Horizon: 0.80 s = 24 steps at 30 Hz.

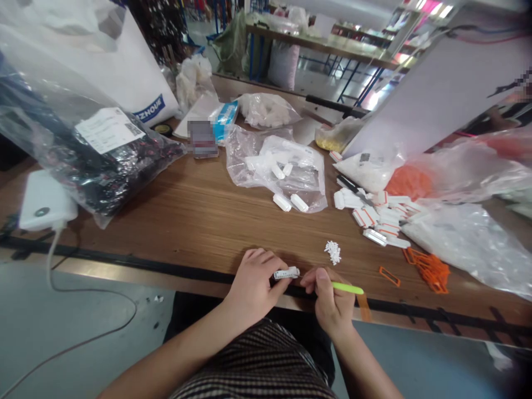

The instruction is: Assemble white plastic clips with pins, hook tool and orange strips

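Near the table's front edge, my left hand (256,284) is closed around a small white plastic piece (286,273) with a row of dark marks or slots along it. My right hand (332,299) grips a thin tool with a yellow-green handle (348,288), its fine tip pointing left at the end of the white piece. Whether the tip touches the piece I cannot tell. Just beyond my right hand lies a little pile of tiny white parts (333,252). Orange rectangular frames (430,270) are heaped to the right, with one loose orange frame (389,276) beside them.
White casings (388,216), some with orange edging, are piled at the right near clear plastic bags (474,244). An open plastic bag (274,160) with white pieces lies mid-table. A bag of dark items (120,166) and a white power box (46,202) with a cable stand left.
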Motion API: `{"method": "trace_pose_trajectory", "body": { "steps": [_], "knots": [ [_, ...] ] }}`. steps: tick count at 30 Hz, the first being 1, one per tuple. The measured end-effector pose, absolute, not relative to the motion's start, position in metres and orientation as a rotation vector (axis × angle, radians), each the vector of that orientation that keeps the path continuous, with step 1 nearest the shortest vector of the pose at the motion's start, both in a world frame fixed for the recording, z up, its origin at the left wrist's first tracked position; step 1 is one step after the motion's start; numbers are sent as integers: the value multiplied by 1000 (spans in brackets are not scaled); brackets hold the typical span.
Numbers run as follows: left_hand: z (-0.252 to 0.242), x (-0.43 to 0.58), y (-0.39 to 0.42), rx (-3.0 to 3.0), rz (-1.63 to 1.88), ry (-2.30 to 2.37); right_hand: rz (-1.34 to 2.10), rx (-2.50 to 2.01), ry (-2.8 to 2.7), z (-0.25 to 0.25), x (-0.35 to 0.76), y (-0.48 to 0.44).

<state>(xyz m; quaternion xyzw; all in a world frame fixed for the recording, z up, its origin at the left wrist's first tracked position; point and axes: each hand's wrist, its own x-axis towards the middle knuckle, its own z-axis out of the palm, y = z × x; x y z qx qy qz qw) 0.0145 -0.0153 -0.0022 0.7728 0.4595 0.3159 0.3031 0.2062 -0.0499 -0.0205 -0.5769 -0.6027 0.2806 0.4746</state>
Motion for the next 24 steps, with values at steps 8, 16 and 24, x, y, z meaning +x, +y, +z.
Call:
{"method": "trace_pose_trajectory", "body": {
  "steps": [8,16,24],
  "knots": [
    [-3,16,-15,2045,848,1219,684,-1428,-1469,-22,207,-50],
    [-2,15,-15,2048,844,1215,667,-1432,-1457,-19,205,-50],
    [-1,16,-15,2041,847,1217,646,-1440,-1594,-16,204,-46]
  ]
}}
